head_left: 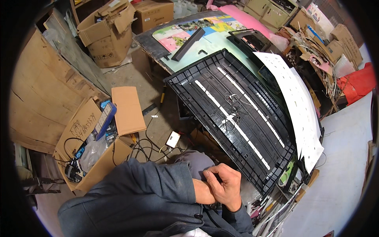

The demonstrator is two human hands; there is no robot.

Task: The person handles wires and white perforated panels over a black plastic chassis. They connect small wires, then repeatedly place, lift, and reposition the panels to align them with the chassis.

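The right hand (226, 182) curls over the bare left forearm (202, 192), how firmly I can't tell; the left hand is hidden. At twelve o'clock lies the black panel (205, 109), its two white strips (249, 144) seemingly placed; loose wires (233, 103) and, at one o'clock, the white sheet (297, 103) appear left to settle.

The left arm (158, 177) reaches across the body from the lower left, its dark sleeve ending above a bare forearm (203, 192). The right hand (226, 185) crosses over that forearm, touching it with fingers curled inward; the left hand is hidden from sight.
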